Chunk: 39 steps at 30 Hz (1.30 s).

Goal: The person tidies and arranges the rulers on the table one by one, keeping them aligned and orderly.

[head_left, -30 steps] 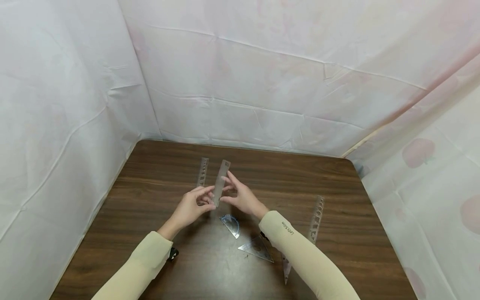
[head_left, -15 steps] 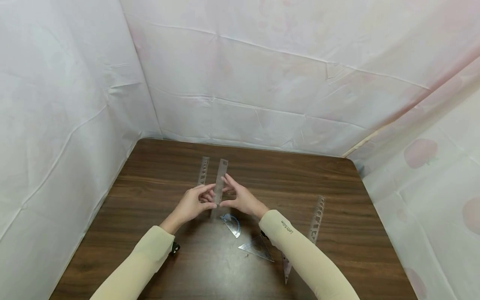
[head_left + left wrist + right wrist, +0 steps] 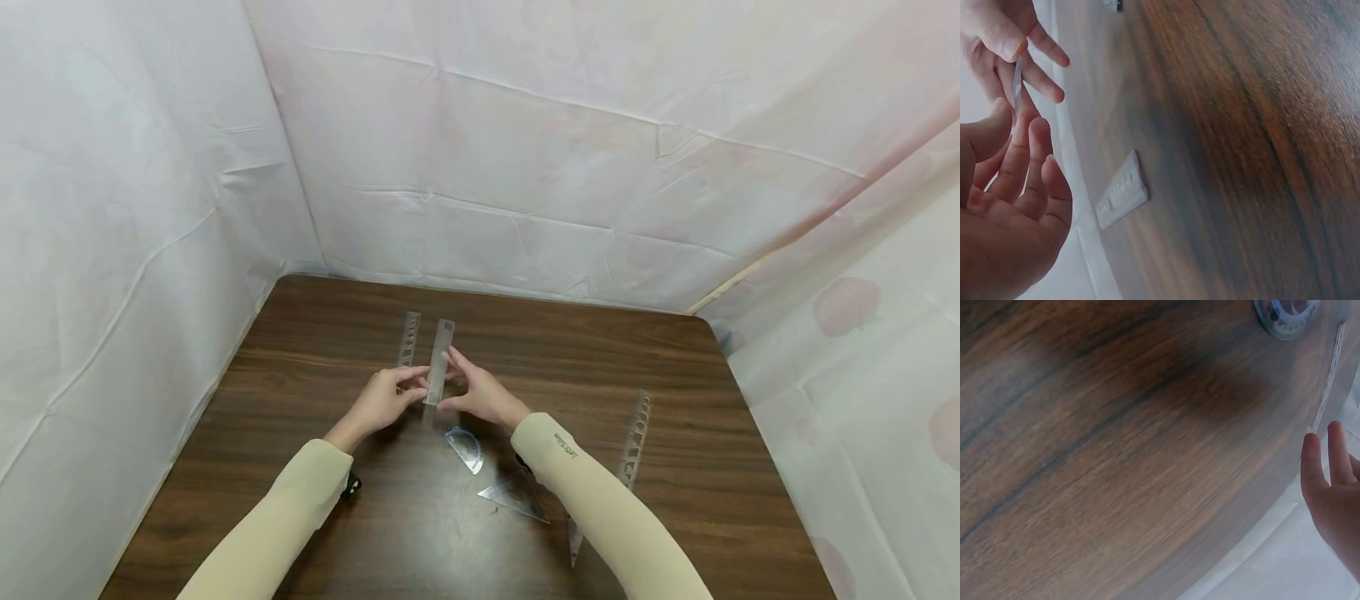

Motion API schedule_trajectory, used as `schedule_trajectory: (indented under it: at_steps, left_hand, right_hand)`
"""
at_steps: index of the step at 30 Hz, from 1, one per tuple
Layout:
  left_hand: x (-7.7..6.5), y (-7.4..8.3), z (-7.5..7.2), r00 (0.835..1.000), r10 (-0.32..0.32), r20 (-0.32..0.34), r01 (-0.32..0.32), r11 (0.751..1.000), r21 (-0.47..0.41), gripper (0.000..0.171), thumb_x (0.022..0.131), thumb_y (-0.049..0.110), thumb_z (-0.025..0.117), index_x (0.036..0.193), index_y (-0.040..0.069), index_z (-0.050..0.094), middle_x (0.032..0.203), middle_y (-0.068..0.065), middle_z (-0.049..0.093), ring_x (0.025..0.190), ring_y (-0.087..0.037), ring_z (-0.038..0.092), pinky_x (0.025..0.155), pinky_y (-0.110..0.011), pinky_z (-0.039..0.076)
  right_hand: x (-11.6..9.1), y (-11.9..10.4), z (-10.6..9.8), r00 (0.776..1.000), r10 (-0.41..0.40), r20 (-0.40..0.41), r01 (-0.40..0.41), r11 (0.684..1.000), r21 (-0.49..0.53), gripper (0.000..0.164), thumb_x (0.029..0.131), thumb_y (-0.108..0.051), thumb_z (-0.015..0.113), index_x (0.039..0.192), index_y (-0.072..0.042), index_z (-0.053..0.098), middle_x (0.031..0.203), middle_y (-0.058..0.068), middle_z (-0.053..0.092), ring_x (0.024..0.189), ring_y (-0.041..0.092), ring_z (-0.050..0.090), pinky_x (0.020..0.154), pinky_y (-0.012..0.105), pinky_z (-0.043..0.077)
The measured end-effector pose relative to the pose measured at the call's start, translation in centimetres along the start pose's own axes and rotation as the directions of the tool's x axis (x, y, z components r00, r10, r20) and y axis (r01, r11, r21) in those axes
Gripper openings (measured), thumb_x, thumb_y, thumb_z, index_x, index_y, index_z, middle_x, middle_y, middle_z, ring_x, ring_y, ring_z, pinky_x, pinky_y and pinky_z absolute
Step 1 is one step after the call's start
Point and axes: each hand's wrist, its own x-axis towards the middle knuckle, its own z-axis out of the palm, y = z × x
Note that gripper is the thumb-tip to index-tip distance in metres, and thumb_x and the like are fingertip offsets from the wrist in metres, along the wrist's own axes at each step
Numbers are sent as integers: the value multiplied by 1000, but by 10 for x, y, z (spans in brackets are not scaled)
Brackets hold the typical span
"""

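A clear plain ruler (image 3: pixel 441 354) is held up above the table between both hands, its long side pointing away from me. My left hand (image 3: pixel 378 400) pinches its left edge near the lower end. Opposite, my right hand (image 3: pixel 482 393) holds the right edge between thumb and fingers. The left wrist view shows the ruler (image 3: pixel 1017 84) edge-on, with the right hand's thumb (image 3: pixel 999 34) at its top and the left hand's fingertips (image 3: pixel 1022 122) at its bottom. Just left of it a stencil ruler (image 3: pixel 408 337) lies flat, partly hidden behind the left hand.
On the wooden table (image 3: pixel 315 333) nearer me lie a clear protractor (image 3: pixel 465 448) and a set square (image 3: pixel 516 497). A second stencil ruler (image 3: pixel 635 437) and another clear pointed piece (image 3: pixel 575 542) lie partly under the right sleeve. White curtains (image 3: pixel 487 167) surround the table.
The ruler has swung slightly to the left and stands a little straighter. My left thumb has moved slightly up along its left edge. The right hand keeps nearly the same place.
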Motion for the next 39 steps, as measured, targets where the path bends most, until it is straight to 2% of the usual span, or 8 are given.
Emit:
schedule_trajectory:
  at_steps: [7, 13, 17, 20, 25, 29, 34, 39]
  left_hand:
    - [3, -7, 2, 1000, -13, 0, 13, 1000, 18, 45, 94, 8, 74, 138, 2, 65, 107, -8, 77, 99, -24, 73, 81, -36, 60]
    - [4, -11, 7, 999, -32, 21, 31, 999, 42, 45, 94, 10, 74, 138, 2, 65, 106, -5, 77, 96, -20, 70, 83, -37, 58]
    - [4, -13, 11, 998, -48, 27, 46, 997, 68, 44, 95, 10, 74, 137, 1, 65, 104, -4, 76, 92, -15, 67, 81, -34, 55]
    - [2, -14, 15, 999, -45, 29, 41, 993, 106, 44, 94, 11, 74, 136, 0, 66, 101, -2, 75, 88, -13, 65, 80, -33, 54]
    - [0, -17, 21, 1000, 1, 20, -6, 975, 222, 43, 93, 13, 76, 133, -1, 68, 97, 1, 73, 87, -13, 60, 83, -36, 52]
    - [-1, -24, 27, 998, 57, -29, -46, 952, 302, 42, 91, 13, 78, 129, 0, 70, 94, 0, 72, 87, -17, 58, 82, -38, 51]
    - [-2, -27, 32, 989, 119, -83, -83, 932, 352, 39, 89, 13, 80, 125, 1, 73, 99, -5, 75, 92, -23, 61, 86, -44, 52]
    - [-3, -29, 34, 986, 126, -112, -70, 910, 410, 37, 87, 16, 83, 122, 5, 76, 109, -6, 74, 99, -26, 61, 88, -46, 49]
  right_hand:
    - [6, 2, 4, 999, 38, -14, -39, 998, -55, 107, 88, -24, 83, 167, -12, 12, 170, 4, 31, 148, 30, 47, 123, 50, 34]
    - [10, 10, 8, 998, 62, 8, -61, 995, -80, 105, 89, -26, 83, 166, -9, 14, 170, 5, 31, 154, 30, 37, 127, 48, 29]
    - [9, 13, 12, 998, 68, -1, -67, 987, -143, 100, 89, -29, 82, 165, -9, 21, 168, 8, 35, 156, 31, 33, 127, 48, 28]
    - [8, 17, 16, 998, 58, -21, -61, 966, -251, 93, 90, -34, 81, 163, -10, 29, 167, 10, 37, 155, 32, 34, 125, 50, 31]
    - [7, 23, 24, 999, 11, -43, -28, 901, -434, 87, 91, -40, 79, 160, -9, 37, 166, 11, 39, 154, 30, 36, 125, 50, 31]
    - [8, 24, 27, 999, 10, -53, -34, 882, -469, 92, 89, -46, 79, 162, -11, 35, 168, 8, 36, 156, 28, 32, 126, 50, 29]
    - [10, 25, 31, 997, 0, -77, -41, 852, -522, 98, 86, -54, 79, 162, -12, 34, 168, 6, 36, 156, 26, 32, 126, 50, 29]
    - [11, 24, 33, 995, -6, -103, -50, 847, -530, 96, 86, -54, 79, 161, -12, 36, 167, 6, 37, 155, 28, 34, 125, 51, 30]
